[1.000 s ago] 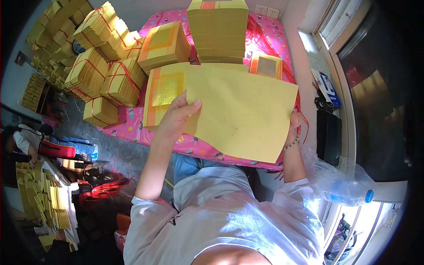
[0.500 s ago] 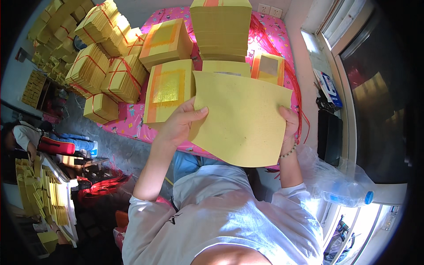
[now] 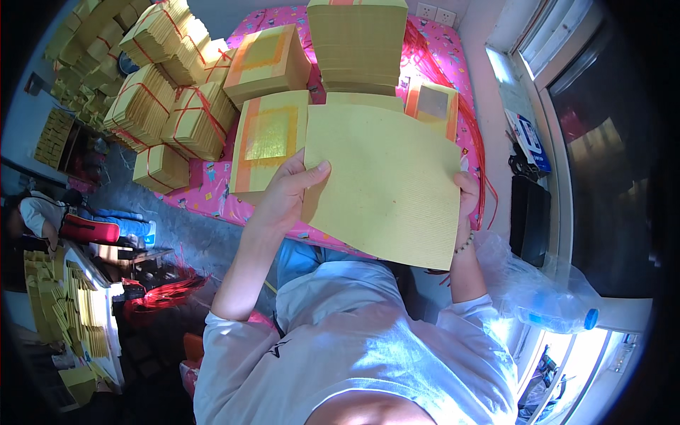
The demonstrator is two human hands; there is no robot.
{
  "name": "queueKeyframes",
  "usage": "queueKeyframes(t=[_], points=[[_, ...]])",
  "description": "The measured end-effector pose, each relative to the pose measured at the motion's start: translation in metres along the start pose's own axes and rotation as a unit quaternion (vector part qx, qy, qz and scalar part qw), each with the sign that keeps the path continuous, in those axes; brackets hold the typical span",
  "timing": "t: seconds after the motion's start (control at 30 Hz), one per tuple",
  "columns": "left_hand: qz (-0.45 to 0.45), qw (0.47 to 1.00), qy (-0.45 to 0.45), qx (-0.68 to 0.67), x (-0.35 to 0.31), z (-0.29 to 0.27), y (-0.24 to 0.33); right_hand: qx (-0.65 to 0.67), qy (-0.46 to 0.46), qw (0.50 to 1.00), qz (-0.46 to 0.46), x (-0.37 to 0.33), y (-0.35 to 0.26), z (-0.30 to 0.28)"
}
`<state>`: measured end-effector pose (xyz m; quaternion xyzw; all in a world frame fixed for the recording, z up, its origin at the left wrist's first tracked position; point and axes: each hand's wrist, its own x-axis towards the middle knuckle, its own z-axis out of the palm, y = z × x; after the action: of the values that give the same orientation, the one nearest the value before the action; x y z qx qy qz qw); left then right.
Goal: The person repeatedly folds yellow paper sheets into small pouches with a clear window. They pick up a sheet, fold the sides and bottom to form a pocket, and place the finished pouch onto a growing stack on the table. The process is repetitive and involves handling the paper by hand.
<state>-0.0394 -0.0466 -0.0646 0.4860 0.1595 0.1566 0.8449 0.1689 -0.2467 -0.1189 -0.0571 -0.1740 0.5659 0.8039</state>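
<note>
Between both hands I hold a yellow paper sheet (image 3: 386, 180), slightly curved and tilted, above the near edge of the pink table covering. My left hand (image 3: 287, 191) pinches its left edge, thumb on top and fingers behind. At the right edge my right hand (image 3: 465, 195) grips it the same way, with a beaded bracelet at the wrist. Behind the sheet are a stack with a gold foil square (image 3: 270, 138) and an orange border, a tall plain yellow stack (image 3: 358, 49), and a smaller stack with a greyish square (image 3: 432, 103). The sheet partly hides the stacks.
Bundles of yellow paper tied with red string (image 3: 202, 120) stand at left. Red strands (image 3: 464, 106) run down the covering's right side. A large clear plastic bottle (image 3: 556, 308) lies at right, below a black case (image 3: 530, 219). Another person (image 3: 46, 216) sits far left.
The sheet has shifted slightly and its lower edge has tilted, the lower right corner now showing more sharply. Both hands keep their hold on it.
</note>
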Motion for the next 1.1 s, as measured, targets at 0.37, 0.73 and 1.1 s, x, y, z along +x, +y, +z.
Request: queueKeyframes(t=[0.37, 0.73, 1.1], points=[[-0.101, 0.976, -0.077, -0.176, -0.005, 0.006, 0.000, 0.106, 0.038, 0.993, 0.043, -0.006, 0.014, -0.009], [-0.165, 0.931, -0.169, -0.280, -0.003, 0.017, -0.025, -0.215, 0.024, 0.976, 0.030, 0.023, -0.001, 0.024], [0.021, 0.982, -0.178, -0.060, 0.016, 0.029, -0.016, -0.352, -0.048, 0.935, 0.017, 0.063, 0.026, 0.057]])
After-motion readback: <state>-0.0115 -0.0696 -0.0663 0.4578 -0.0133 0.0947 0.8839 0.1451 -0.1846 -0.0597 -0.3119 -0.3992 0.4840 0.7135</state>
